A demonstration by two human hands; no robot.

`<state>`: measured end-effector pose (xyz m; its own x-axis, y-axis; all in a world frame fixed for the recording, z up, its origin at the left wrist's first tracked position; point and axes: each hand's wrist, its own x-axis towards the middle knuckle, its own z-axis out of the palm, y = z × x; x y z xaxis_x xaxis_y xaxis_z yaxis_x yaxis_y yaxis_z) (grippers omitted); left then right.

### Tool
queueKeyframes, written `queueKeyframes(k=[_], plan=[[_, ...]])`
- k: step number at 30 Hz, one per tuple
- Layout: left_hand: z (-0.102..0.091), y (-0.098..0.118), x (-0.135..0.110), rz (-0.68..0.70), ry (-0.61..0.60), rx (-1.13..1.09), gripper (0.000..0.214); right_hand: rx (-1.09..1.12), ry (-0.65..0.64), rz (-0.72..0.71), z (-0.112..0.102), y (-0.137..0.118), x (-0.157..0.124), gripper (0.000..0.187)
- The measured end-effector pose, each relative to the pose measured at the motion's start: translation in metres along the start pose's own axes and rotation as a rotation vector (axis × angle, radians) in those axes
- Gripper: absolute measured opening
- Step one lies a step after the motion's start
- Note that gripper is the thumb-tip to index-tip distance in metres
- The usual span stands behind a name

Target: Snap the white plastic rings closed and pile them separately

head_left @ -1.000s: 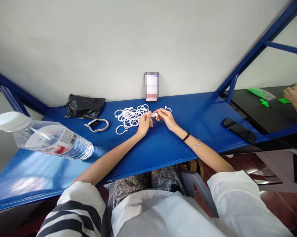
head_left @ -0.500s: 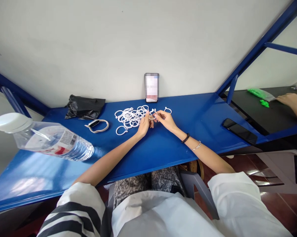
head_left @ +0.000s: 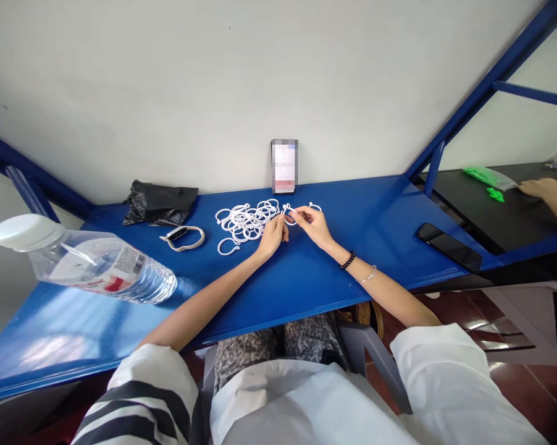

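Even, moderately bright light falls on your pale wall [head_left: 167, 86] and blue bench [head_left: 362, 216]. White, window-like glare washes the bench's left end, and reflections shine on the floor tiles [head_left: 473, 312] at right; below the bench it is dark. The wide lens stretches your bottle [head_left: 121, 266] toward the left edge. Your hands [head_left: 316, 227] look small, slightly soft in detail. Coarse pixel blocks mask the upright phone's [head_left: 284, 165] screen.
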<state>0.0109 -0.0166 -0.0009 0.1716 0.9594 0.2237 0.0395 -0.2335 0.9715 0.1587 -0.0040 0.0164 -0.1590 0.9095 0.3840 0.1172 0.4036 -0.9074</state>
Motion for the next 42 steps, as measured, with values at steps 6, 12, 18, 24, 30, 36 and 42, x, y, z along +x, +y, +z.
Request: queueKeyframes(k=[6,12,18,24,30,36,42], plan=[[0.000,-0.004,0.001,0.017,-0.002,0.046,0.048,0.001,-0.052,-0.010,0.000,0.000,0.000,0.034],[-0.001,-0.007,0.002,0.025,-0.006,0.040,0.044,-0.040,-0.113,-0.069,0.001,0.000,0.000,0.035],[-0.002,-0.008,0.002,0.033,-0.019,0.021,0.040,-0.007,-0.234,-0.020,0.002,-0.003,-0.003,0.037],[-0.001,-0.005,0.002,-0.007,-0.020,0.031,0.032,0.129,-0.214,0.051,0.003,-0.003,-0.002,0.037],[0.000,-0.001,0.000,-0.021,-0.045,0.091,0.028,0.179,-0.097,0.070,0.001,0.000,0.001,0.035],[0.001,0.002,-0.001,-0.031,-0.035,0.061,0.031,0.066,-0.100,0.034,0.001,0.003,0.000,0.035],[0.002,0.007,-0.004,-0.042,-0.017,-0.016,0.039,0.093,0.025,0.050,-0.001,0.010,0.004,0.039]])
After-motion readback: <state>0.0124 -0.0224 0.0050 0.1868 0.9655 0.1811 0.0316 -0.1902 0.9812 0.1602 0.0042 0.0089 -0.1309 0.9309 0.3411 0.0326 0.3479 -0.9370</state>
